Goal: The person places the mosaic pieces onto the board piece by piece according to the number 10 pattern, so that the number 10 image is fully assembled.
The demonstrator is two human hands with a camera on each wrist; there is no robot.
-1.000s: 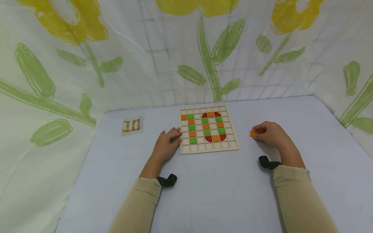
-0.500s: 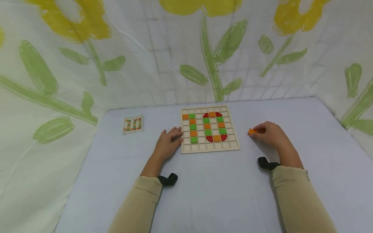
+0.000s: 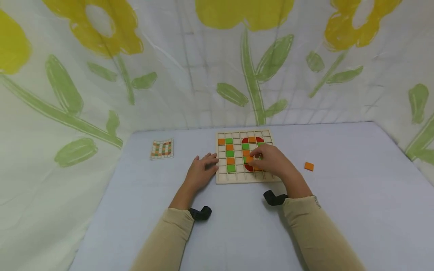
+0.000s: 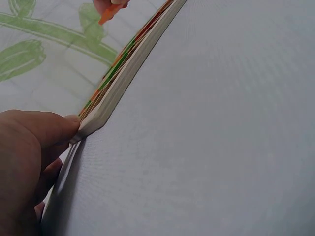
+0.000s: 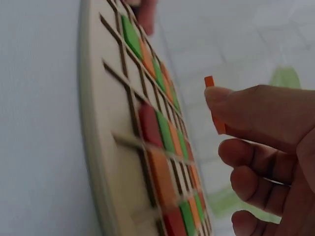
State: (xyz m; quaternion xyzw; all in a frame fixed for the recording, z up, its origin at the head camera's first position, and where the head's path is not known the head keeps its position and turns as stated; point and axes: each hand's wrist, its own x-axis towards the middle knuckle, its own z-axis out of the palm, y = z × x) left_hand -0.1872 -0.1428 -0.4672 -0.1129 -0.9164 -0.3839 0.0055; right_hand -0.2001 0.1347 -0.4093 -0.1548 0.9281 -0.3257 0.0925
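Observation:
A square wooden grid board (image 3: pixel 240 177) lies on the table, with green, orange and red tiles forming "10" in its cells. My right hand (image 3: pixel 275 162) is over the "0", pinching a flat orange tile (image 5: pixel 218 124) between thumb and fingers. In the right wrist view that tile is held up, apart from the board; its other fingers are curled loosely below. Some of the "0" is hidden by this hand in the head view. My left hand (image 3: pixel 200 172) rests at the board's left edge, its thumb (image 4: pixel 59 129) touching the near corner and its fingers along the side.
A loose orange tile (image 3: pixel 309 166) lies on the table right of the board. A small pattern card (image 3: pixel 162 149) showing a coloured "10" lies at the back left. Behind the table (image 3: pixel 237 226) hangs a white cloth with painted yellow flowers.
My right hand has moved left from beside the board to over the "0", carrying an orange tile. Another orange tile now lies where that hand was. My left hand stays at the board's edge.

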